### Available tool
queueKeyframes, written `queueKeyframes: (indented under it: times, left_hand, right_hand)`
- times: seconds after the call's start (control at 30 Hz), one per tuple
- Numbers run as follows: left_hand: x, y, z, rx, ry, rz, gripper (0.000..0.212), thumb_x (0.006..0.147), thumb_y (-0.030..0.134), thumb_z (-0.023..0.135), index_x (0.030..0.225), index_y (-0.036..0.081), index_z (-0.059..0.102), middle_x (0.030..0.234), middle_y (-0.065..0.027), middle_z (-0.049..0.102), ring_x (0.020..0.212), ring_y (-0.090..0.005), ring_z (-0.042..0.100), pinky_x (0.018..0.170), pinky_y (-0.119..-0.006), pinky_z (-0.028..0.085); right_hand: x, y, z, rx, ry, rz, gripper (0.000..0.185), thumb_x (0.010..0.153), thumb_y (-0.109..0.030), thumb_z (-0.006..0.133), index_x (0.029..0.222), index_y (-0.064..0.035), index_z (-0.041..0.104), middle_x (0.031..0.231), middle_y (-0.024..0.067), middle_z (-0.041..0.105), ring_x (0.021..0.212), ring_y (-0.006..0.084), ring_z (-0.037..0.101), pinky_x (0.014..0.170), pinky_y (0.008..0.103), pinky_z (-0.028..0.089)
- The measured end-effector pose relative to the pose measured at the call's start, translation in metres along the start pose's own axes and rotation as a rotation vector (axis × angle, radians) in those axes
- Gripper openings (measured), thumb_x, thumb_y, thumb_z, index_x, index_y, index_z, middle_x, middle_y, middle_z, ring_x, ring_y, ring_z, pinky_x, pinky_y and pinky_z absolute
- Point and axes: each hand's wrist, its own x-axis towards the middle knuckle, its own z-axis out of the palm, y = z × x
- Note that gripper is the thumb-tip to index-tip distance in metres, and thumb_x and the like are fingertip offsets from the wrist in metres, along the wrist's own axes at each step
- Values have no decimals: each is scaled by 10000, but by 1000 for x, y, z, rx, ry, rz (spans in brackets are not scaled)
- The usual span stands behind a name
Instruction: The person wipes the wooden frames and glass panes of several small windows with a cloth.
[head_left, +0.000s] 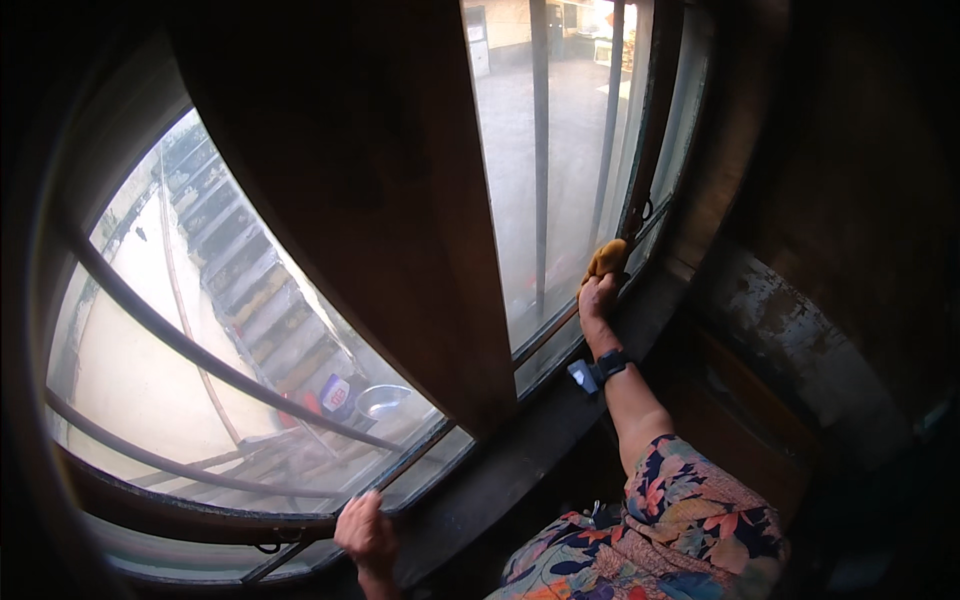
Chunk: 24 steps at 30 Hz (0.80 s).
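Note:
My right hand (598, 296) presses a yellow-brown cloth (607, 259) against the lower right corner of the right window sash (551, 330), near its wooden stile. A dark band and a small grey device (583, 375) sit on that wrist. At lower left, my left hand (366, 531) has its fingers curled at the bottom corner of the left window sash (217, 527). The undersides of those fingers are hidden. Between the two glazed parts stands a wide dark wooden post (375, 225).
Metal bars (541, 150) run outside the panes. Ring pulls hang from the right stile (647, 210) and the left sash's lower rail. A dark sill (517, 465) runs beneath. Through the glass show concrete stairs (247, 262), a metal basin (382, 401) and a purple-and-white bag (335, 394).

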Motion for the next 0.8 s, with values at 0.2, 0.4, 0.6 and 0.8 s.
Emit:
queueKeyframes:
  times: [0.2,0.4,0.6,0.8]
  left_hand:
    - [-161,-26,-57,161,-63,-958,290,894,230,603,1128,73,672,1019,-176,692,920,-263,680,814,-373,527]
    - [-333,-6,-33,175,-490,-1185,289,899,240,557,1074,41,673,1070,-186,667,1012,-343,623,884,-418,488]
    - [-448,4,13,-212,-981,-1252,376,902,321,554,1141,48,648,1166,-207,625,1140,-353,559,978,-418,432]
    - [-477,-8,31,-278,-895,-1276,431,909,368,538,1173,39,624,1198,-214,606,1159,-356,545,991,-415,421]
  right_hand:
    - [-16,-150,-15,-93,-66,-305,273,824,-75,558,1065,47,598,1045,199,644,988,371,612,825,427,492]
    - [-38,-268,-13,287,-363,-871,324,887,-61,601,1202,2,559,1095,151,595,1056,312,568,943,382,446]
    - [6,-269,4,87,-92,-1071,450,900,-102,576,1311,29,449,1178,217,553,1112,368,548,958,413,451]
    - [131,-275,3,-182,-81,-927,349,892,-97,543,1224,8,525,1072,213,602,973,339,614,825,397,523]
